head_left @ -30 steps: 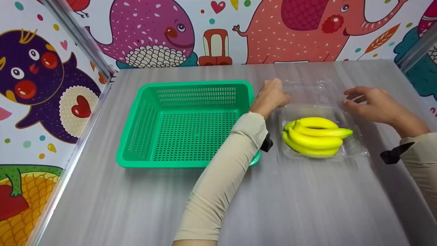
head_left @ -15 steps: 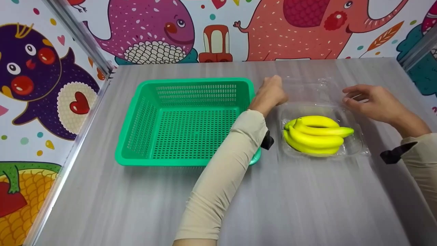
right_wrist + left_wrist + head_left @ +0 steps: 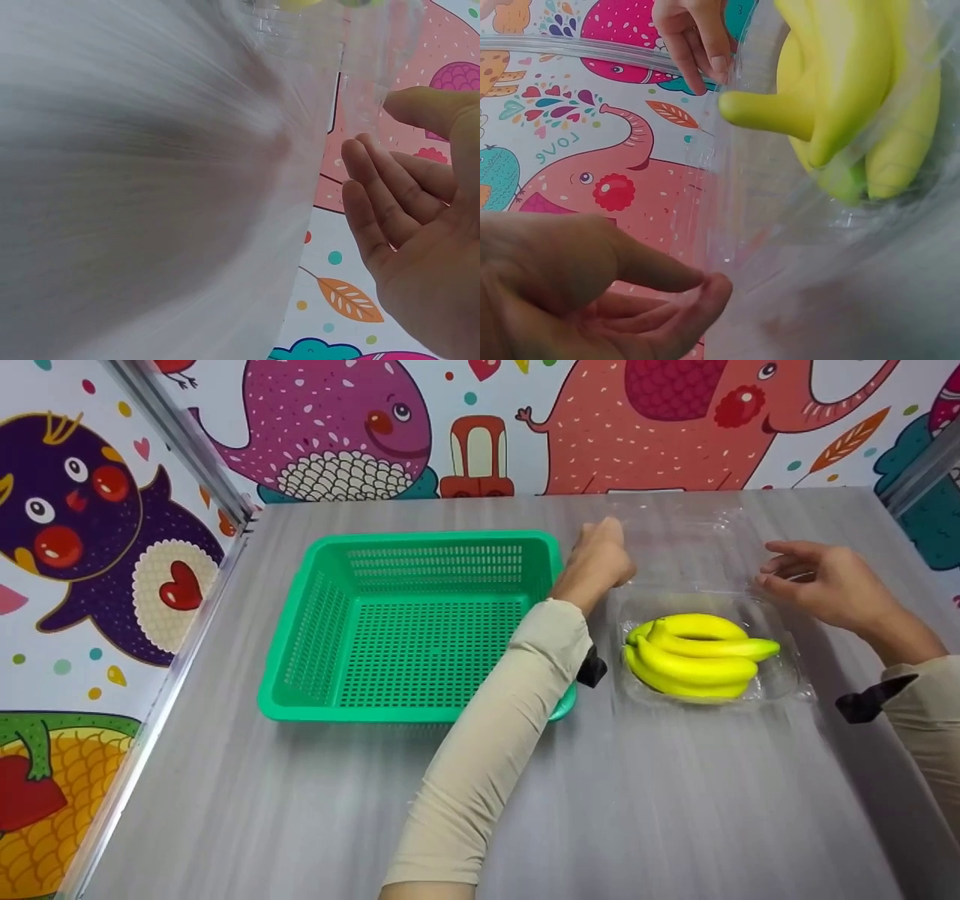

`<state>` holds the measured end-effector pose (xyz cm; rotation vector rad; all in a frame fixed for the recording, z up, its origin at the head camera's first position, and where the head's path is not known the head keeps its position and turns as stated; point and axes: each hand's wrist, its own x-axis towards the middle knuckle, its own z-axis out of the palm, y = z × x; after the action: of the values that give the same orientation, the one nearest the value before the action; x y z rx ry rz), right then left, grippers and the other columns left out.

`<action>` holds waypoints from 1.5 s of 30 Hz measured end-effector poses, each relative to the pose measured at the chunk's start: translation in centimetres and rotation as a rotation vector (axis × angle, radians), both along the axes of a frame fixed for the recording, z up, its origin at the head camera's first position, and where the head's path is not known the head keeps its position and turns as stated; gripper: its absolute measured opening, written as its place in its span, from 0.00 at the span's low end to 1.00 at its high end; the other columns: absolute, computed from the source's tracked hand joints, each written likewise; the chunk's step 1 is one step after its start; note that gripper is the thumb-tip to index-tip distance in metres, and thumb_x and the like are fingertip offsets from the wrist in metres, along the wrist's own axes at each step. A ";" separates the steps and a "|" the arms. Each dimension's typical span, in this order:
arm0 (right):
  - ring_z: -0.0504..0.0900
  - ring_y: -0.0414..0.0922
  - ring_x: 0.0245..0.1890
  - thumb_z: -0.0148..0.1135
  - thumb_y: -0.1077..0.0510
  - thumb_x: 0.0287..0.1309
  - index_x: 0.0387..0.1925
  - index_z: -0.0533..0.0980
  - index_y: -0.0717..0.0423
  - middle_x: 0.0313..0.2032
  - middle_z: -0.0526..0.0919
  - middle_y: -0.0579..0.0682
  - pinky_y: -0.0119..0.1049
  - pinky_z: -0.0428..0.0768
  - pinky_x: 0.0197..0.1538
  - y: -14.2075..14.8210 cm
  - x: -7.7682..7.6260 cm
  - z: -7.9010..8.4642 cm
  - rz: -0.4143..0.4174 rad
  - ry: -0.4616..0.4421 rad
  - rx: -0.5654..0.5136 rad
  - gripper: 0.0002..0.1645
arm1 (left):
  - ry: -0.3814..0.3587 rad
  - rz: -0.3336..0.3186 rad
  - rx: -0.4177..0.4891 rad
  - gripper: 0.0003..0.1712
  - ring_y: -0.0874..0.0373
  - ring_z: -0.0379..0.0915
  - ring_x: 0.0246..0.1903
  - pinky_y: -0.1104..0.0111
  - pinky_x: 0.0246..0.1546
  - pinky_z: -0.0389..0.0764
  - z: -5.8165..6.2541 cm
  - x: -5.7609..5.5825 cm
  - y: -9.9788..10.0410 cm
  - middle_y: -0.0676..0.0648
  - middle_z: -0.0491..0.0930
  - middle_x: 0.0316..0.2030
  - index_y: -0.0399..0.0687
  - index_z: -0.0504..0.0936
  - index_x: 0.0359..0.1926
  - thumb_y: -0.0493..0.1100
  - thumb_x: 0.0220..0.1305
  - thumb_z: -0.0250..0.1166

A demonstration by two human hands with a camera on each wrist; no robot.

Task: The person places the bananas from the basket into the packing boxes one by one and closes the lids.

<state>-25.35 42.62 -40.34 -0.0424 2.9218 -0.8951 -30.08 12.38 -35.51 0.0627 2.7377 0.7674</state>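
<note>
A bunch of yellow bananas [image 3: 690,667] lies in a clear plastic clamshell box [image 3: 785,679], right of centre in the head view. Its see-through lid [image 3: 686,547] stands swung back from the box on the far side. At the lid's left edge is my left hand [image 3: 596,564]; in the left wrist view its thumb and forefinger pinch that edge. By the lid's right edge is my right hand [image 3: 832,585], its thumb and loosely bent fingers apart in the right wrist view. Whether it touches the lid I cannot tell.
Left of the box stands a green perforated plastic basket [image 3: 431,660], partly covered by my left forearm. Cartoon-printed panels [image 3: 360,427] wall in the grey table [image 3: 637,802] at the back and left. A black strap end [image 3: 874,701] sticks out at my right wrist.
The lid's far edge has shifted away from me toward the back wall. My left hand has moved slightly back with it; the right hand has shifted a little to the right. The bananas stay put.
</note>
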 end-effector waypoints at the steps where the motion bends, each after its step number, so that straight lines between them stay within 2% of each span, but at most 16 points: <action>1: 0.79 0.22 0.41 0.69 0.42 0.71 0.80 0.68 0.55 0.62 0.85 0.64 0.18 0.82 0.38 0.0 0.0 0.0 -0.005 0.005 0.002 0.44 | 0.005 0.006 -0.001 0.26 0.59 0.78 0.46 0.72 0.47 0.88 0.0 0.1 0.1 0.51 0.83 0.52 0.53 0.82 0.64 0.41 0.67 0.76; 3: 0.82 0.28 0.43 0.70 0.43 0.71 0.80 0.69 0.55 0.61 0.85 0.64 0.17 0.81 0.38 -0.1 0.1 -0.1 -0.012 0.021 0.009 0.44 | 0.014 0.018 0.003 0.25 0.59 0.79 0.45 0.71 0.48 0.89 0.1 0.3 0.1 0.51 0.84 0.51 0.53 0.83 0.63 0.41 0.67 0.77; 6: 0.86 0.46 0.49 0.70 0.46 0.71 0.80 0.68 0.57 0.61 0.85 0.67 0.15 0.79 0.37 -0.3 0.1 -0.3 -0.010 0.047 0.013 0.43 | 0.035 0.033 0.010 0.23 0.59 0.80 0.42 0.71 0.48 0.89 0.2 0.5 0.0 0.51 0.84 0.47 0.52 0.84 0.61 0.41 0.67 0.77; 9: 0.85 0.63 0.54 0.69 0.50 0.72 0.80 0.68 0.58 0.60 0.85 0.70 0.12 0.75 0.36 -0.5 0.1 -0.4 -0.016 0.080 0.023 0.42 | 0.065 0.023 0.014 0.20 0.59 0.80 0.41 0.72 0.44 0.89 0.3 0.6 -0.1 0.50 0.84 0.44 0.51 0.85 0.58 0.41 0.67 0.77; 12: 0.84 0.66 0.55 0.69 0.52 0.72 0.80 0.68 0.59 0.60 0.84 0.71 0.10 0.73 0.35 -0.6 0.2 -0.3 -0.024 0.101 0.023 0.41 | 0.093 0.011 0.015 0.20 0.59 0.80 0.40 0.73 0.42 0.88 0.6 0.7 -0.4 0.50 0.84 0.42 0.49 0.85 0.58 0.41 0.66 0.77; 13: 0.85 0.63 0.54 0.68 0.52 0.72 0.80 0.68 0.59 0.60 0.85 0.70 0.10 0.73 0.36 -0.6 0.2 -0.3 -0.027 0.107 0.025 0.41 | 0.101 0.006 0.015 0.20 0.59 0.81 0.39 0.73 0.42 0.89 0.7 0.7 -0.4 0.50 0.84 0.42 0.49 0.85 0.58 0.41 0.66 0.77; 16: 0.86 0.41 0.46 0.68 0.52 0.73 0.80 0.68 0.58 0.61 0.85 0.70 0.09 0.72 0.36 -0.7 0.3 -0.1 -0.034 0.122 0.016 0.39 | 0.097 0.006 0.020 0.21 0.59 0.82 0.40 0.73 0.42 0.89 1.1 0.8 -0.6 0.50 0.85 0.44 0.49 0.85 0.59 0.41 0.66 0.78; 19: 0.76 0.21 0.38 0.67 0.52 0.74 0.79 0.69 0.57 0.60 0.85 0.69 0.08 0.72 0.37 -0.7 0.4 0.0 -0.044 0.142 0.001 0.38 | 0.077 0.004 0.003 0.21 0.59 0.81 0.41 0.74 0.41 0.87 1.7 0.8 -0.6 0.51 0.85 0.45 0.50 0.84 0.60 0.42 0.67 0.77; 20: 0.73 0.18 0.37 0.66 0.51 0.74 0.79 0.70 0.57 0.60 0.85 0.70 0.08 0.72 0.37 -0.7 0.5 0.0 -0.045 0.151 -0.005 0.37 | 0.067 0.003 0.000 0.22 0.59 0.80 0.42 0.75 0.41 0.87 1.9 0.9 -0.6 0.51 0.84 0.45 0.51 0.84 0.60 0.42 0.68 0.76; 25: 0.73 0.17 0.37 0.64 0.48 0.76 0.78 0.71 0.58 0.60 0.84 0.70 0.06 0.70 0.39 -0.6 0.9 0.2 -0.049 0.182 -0.022 0.36 | 0.063 -0.011 0.022 0.21 0.60 0.80 0.42 0.73 0.44 0.89 2.3 1.5 -0.9 0.51 0.83 0.45 0.51 0.83 0.60 0.43 0.69 0.76; 32: 0.73 0.15 0.40 0.63 0.49 0.77 0.78 0.71 0.55 0.61 0.84 0.69 0.05 0.68 0.41 -0.6 1.6 0.3 -0.051 0.208 -0.033 0.34 | 0.069 -0.037 0.084 0.16 0.60 0.80 0.38 0.77 0.35 0.84 3.1 2.0 -1.6 0.51 0.79 0.38 0.51 0.84 0.58 0.45 0.72 0.73; 38: 0.71 0.15 0.43 0.62 0.48 0.77 0.77 0.72 0.53 0.63 0.84 0.67 0.05 0.68 0.42 -0.6 2.3 0.6 -0.050 0.210 -0.032 0.34 | 0.114 -0.075 0.124 0.13 0.61 0.80 0.36 0.77 0.35 0.84 3.1 2.4 -2.7 0.51 0.80 0.38 0.50 0.83 0.56 0.47 0.76 0.68; 45: 0.71 0.15 0.42 0.61 0.45 0.77 0.78 0.72 0.50 0.63 0.84 0.68 0.05 0.68 0.41 -0.4 3.5 0.9 -0.054 0.213 -0.017 0.34 | 0.188 -0.138 0.130 0.07 0.61 0.80 0.31 0.77 0.33 0.84 2.8 2.9 -3.5 0.50 0.78 0.31 0.46 0.85 0.46 0.45 0.78 0.65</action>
<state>-21.87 42.19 -39.45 -0.0632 3.1252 -0.9802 -27.22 8.87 -32.68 0.3656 2.8160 0.9424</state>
